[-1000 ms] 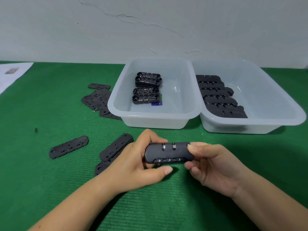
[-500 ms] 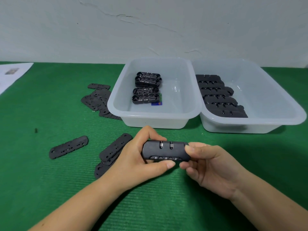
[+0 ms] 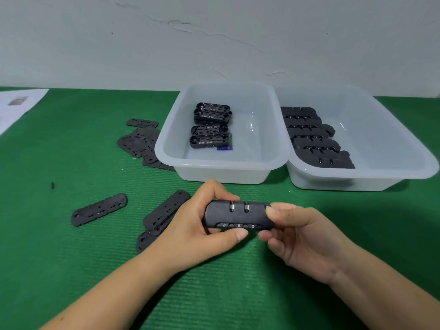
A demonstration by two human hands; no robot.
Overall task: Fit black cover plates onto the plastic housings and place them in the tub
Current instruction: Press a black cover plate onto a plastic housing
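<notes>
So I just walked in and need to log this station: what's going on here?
A person holds one black housing in both hands, left hand and right hand, above the green mat. Loose cover plates lie on the mat. The left tub holds four housings, the right tub a row.

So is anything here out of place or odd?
Mostly tidy. A small blue card lies in the left tub beside the housings, unlike everything else there. Loose plates are heaped untidily left of that tub.
</notes>
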